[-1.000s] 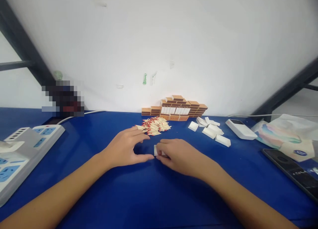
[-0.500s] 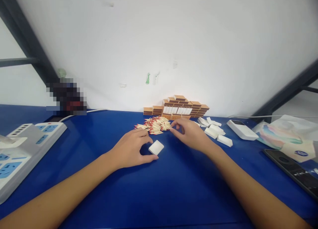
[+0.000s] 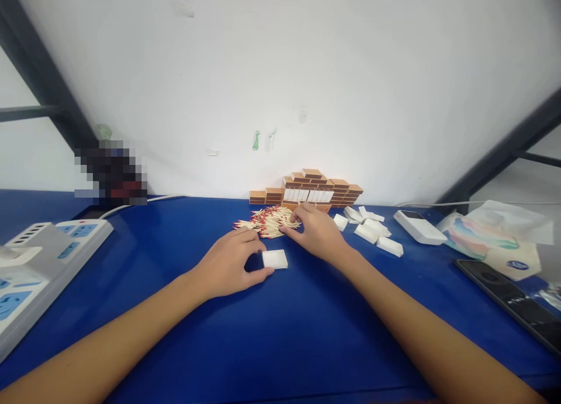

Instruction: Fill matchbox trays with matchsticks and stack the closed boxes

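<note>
My left hand [image 3: 234, 261] is closed on a small white matchbox tray [image 3: 275, 259], its thumb at the near edge and its fingers at the far side. The tray rests on the blue table. Red-tipped matches [image 3: 269, 221] lie in a loose heap just beyond it. At the heap's right side is my right hand [image 3: 313, 231], with thumb and forefinger apart and touching the matches. Its other fingers are partly hidden behind the forefinger.
Brown matchboxes [image 3: 346, 193] are stacked against the wall behind the heap. Several white trays [image 3: 367, 233] lie to the right, before a white device [image 3: 419, 227], a tissue pack [image 3: 504, 240] and a phone [image 3: 504, 299]. A power strip [image 3: 83, 240] stands left.
My right hand has moved left into the edge of the match heap. The white tray has turned squarer to me, and my left fingers have closed on it.
</note>
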A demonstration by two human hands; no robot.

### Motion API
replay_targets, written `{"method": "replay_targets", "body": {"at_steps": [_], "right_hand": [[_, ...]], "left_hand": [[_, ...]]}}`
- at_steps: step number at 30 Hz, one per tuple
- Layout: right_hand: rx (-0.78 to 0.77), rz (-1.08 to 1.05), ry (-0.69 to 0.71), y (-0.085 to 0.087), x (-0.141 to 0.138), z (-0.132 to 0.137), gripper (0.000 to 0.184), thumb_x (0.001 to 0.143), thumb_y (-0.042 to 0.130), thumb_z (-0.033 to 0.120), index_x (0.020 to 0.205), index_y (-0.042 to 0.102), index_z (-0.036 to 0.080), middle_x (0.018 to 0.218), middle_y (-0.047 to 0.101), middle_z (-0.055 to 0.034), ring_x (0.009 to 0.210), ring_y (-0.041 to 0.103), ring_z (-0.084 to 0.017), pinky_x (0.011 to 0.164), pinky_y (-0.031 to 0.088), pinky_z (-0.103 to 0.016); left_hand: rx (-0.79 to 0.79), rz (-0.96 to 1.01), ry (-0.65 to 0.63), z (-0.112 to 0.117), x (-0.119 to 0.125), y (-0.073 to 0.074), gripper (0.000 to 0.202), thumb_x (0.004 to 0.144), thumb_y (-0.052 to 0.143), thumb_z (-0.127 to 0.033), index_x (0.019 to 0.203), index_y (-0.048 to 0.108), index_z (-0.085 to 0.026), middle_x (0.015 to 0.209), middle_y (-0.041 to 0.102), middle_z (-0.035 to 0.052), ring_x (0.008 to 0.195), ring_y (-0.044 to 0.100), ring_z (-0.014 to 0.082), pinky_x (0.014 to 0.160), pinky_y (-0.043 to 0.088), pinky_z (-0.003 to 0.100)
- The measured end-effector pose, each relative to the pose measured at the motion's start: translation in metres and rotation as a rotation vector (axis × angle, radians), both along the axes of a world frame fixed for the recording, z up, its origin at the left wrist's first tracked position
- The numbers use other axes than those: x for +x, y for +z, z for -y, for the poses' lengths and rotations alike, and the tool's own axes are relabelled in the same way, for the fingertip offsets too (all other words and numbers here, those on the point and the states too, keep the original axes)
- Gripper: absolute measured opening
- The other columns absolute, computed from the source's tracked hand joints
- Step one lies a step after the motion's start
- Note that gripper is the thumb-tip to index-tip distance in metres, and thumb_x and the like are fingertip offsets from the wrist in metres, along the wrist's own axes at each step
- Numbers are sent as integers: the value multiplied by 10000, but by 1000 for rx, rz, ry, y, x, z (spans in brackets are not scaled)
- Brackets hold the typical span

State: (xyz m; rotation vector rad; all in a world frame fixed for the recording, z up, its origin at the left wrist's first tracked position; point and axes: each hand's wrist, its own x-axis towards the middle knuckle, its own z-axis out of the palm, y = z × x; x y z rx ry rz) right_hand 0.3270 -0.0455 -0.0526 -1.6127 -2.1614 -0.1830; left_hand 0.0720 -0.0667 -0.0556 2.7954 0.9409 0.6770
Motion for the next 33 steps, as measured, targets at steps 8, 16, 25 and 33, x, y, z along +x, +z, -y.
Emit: {"method": "replay_targets", "body": {"at_steps": [8,16,25,33], "right_hand": [[-80,227,42,0,5,-5,164,1051,600,311,985,671,179,1101,675,-97,911,660,-217,744,443,-319],[-94,263,100,2,14,-3,198,1079,524,272,1014,665,149,1156,655,-135,905,662,-218,767,465,-329],[-83,64,184,18,33,7,135,1055,546,253,964,618,185,1040,650,-96,899,625,-222,782,471,-329],[-125,-60,398,24,8,40,157,1074,542,299,960,593,204,997,609,-59,832,582,-182,731,445,-298]], "left_hand": [[9,9,-2,-3,-2,0,276,917,720,-480,1010,735,-220,942,691,58,921,645,249,862,536,424],[-8,-1,8,-4,-4,0,280,934,696,-479,1019,724,-214,970,707,56,940,656,249,928,531,444],[2,9,12,-6,-6,0,293,938,696,-485,1037,733,-211,987,717,65,958,661,254,917,538,445],[42,13,34,-6,-7,2,284,928,716,-456,1015,741,-187,968,715,66,969,639,256,893,531,423]]}}
